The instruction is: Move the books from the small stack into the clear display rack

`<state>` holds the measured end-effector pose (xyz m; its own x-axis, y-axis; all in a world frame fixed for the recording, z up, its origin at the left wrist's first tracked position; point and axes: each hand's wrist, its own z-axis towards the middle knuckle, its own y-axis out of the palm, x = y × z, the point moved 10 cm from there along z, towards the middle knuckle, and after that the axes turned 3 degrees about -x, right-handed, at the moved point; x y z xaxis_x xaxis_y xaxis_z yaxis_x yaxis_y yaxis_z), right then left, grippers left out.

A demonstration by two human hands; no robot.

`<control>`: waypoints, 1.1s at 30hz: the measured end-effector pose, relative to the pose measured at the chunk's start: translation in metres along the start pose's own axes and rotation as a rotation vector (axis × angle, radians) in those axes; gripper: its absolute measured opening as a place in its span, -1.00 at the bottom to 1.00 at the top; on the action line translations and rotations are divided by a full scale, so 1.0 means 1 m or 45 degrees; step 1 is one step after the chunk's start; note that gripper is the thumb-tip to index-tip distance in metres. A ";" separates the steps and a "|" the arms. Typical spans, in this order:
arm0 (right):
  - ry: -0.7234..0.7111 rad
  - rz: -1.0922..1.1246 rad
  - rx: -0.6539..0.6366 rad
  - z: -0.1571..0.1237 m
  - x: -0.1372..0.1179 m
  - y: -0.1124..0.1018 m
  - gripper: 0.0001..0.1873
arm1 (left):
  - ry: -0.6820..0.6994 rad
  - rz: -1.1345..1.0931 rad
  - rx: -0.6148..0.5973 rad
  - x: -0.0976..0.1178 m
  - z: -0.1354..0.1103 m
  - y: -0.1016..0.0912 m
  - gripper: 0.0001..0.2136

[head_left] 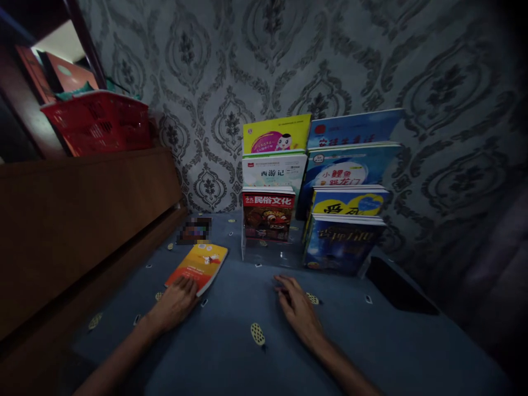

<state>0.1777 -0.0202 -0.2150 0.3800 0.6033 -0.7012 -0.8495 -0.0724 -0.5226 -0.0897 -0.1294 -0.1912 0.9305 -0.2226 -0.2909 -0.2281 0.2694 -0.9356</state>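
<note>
An orange and yellow book (pixel 198 265) lies at an angle on the blue patterned cloth. My left hand (pixel 178 297) is at its near end, fingers bent together over the lower edge of the cover; the thumb is hidden. To the right, my right hand (pixel 297 305) is held low over the cloth, empty, with its fingers loosely bent and apart. Beyond it, a clear stepped rack (pixel 268 254) holds upright books in two columns. In front on the left is a dark red book (pixel 268 217); on the right, a dark blue book (pixel 342 245).
A pixelated dark item (pixel 193 231) lies beyond the orange book. Along the left runs a brown wooden board (pixel 82 214), with a red basket (pixel 101 121) above it. A flat black object (pixel 398 286) lies right of the rack. Patterned wallpaper (pixel 231 71) covers the back wall.
</note>
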 end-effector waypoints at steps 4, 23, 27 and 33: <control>0.010 0.020 -0.020 0.001 -0.007 -0.001 -0.63 | 0.146 -0.149 0.027 0.024 -0.052 -0.028 -0.64; -0.071 -0.115 -0.196 -0.002 -0.036 0.007 -0.63 | -0.447 -0.629 0.024 -0.022 -0.027 0.005 -0.53; -0.056 -0.101 -0.185 -0.002 -0.034 0.006 -0.65 | -0.326 -0.647 0.062 0.024 -0.019 -0.012 -0.58; -0.033 -0.107 -0.168 -0.002 -0.027 0.007 -0.64 | -0.113 -0.622 0.052 0.080 0.004 -0.032 -0.72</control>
<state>0.1623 -0.0387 -0.2012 0.4367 0.6320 -0.6402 -0.7588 -0.1234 -0.6395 -0.0068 -0.1519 -0.1841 0.9471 -0.2518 0.1992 0.2503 0.1906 -0.9492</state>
